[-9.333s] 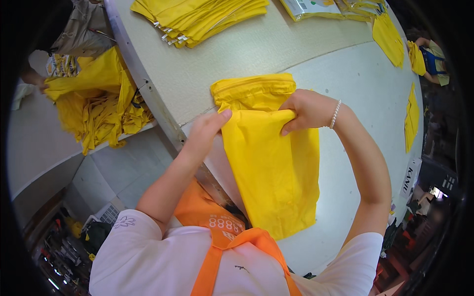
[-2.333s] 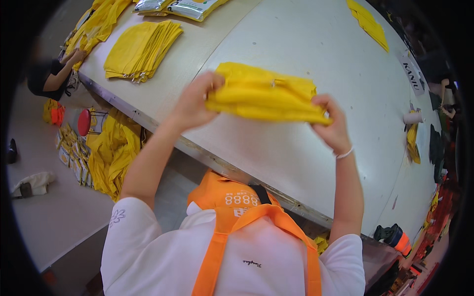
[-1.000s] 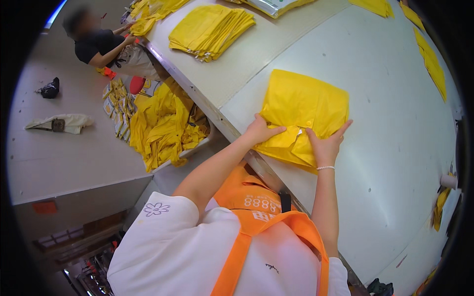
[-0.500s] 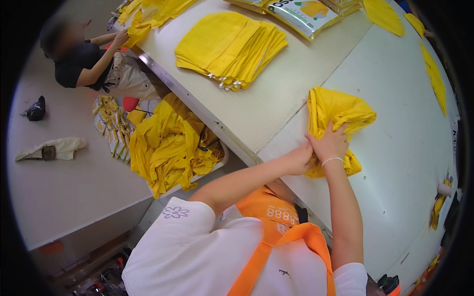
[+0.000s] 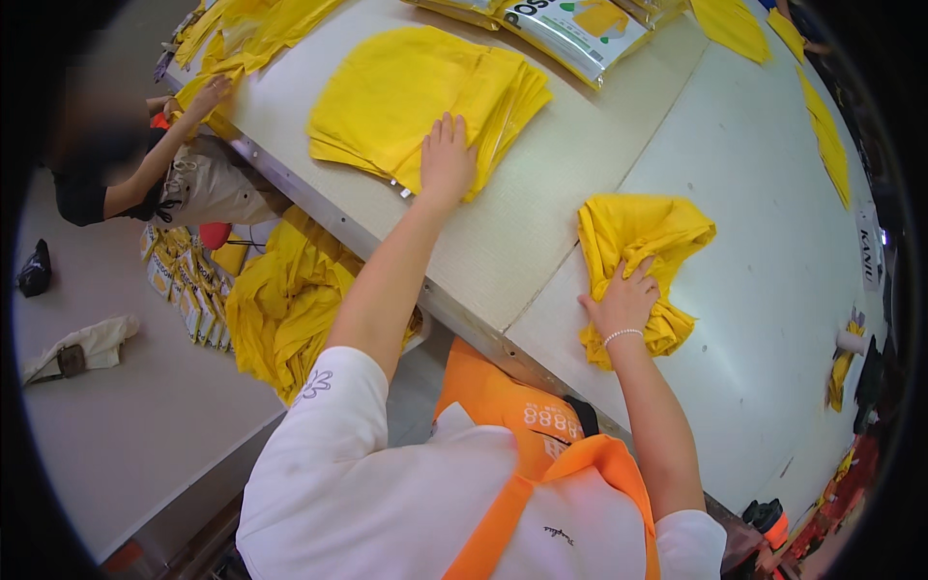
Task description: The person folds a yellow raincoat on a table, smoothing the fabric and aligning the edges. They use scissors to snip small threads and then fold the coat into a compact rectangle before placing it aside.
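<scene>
My left hand [image 5: 448, 162] lies with fingers stretched out on the near edge of a stack of folded yellow fabric pieces [image 5: 406, 101]. Small white tags poke out from under the stack's near side. My right hand [image 5: 624, 302], with a beaded bracelet at the wrist, rests fingers spread on a bunched, partly folded yellow fabric piece [image 5: 643, 227]. That piece lies crumpled on the smooth pale part of the table, and the hand covers some of its middle.
Packaged bags [image 5: 575, 34] lie behind the stack. Yellow pieces [image 5: 822, 130] line the far right. At left a co-worker's hand [image 5: 211, 94] holds yellow fabric. Below the table edge [image 5: 387, 261] sits a heaped pile of yellow fabric [image 5: 290, 309], beside several small packages [image 5: 188, 290].
My left hand has left the crumpled yellow piece and moved far left onto the folded stack. My right hand stays on the crumpled piece. The whole view has shifted slightly.
</scene>
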Motion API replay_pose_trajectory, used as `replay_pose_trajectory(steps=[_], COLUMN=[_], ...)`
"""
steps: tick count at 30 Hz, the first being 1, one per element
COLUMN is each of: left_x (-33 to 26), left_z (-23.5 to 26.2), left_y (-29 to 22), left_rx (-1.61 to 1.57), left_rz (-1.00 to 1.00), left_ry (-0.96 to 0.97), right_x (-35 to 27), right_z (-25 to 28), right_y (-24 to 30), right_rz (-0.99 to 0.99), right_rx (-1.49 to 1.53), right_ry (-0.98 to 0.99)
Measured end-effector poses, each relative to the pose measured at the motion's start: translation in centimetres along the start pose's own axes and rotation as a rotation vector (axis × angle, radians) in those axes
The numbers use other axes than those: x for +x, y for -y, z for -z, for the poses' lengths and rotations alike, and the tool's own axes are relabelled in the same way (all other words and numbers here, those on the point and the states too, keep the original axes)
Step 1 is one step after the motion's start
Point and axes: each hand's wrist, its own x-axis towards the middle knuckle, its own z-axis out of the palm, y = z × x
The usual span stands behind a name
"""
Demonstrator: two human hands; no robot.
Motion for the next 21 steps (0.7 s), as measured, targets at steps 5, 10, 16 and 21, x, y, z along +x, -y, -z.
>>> replay_pose_trajectory(steps=[5,10,16,21], left_x=[-8.4,-22.0,-25.9,-25.0], left_z=[1.8,-1.0,-4.5,-1.3], left_y=[-9.5,-20.4,-23.7,-24.6], left_rx=[-0.062,-0.337,-0.652,-0.521], left_rz=[-0.224,-0.377,-0.543,-0.642], left_ry=[-0.058,0.19,0.258,0.202], right_x=[0.7,-3.6,-16.0,-23.1], right_z=[-1.9,-3.2,-5.4,-6.1], right_y=[-5.0,-15.9,-23.6,-22.9], right_rz=[0.02,-0.112,-0.306,-0.034], right_rx=[0.16,0.862,1.364,0.804], right_ry=[-0.133,-0.231,-0.133,-0.251])
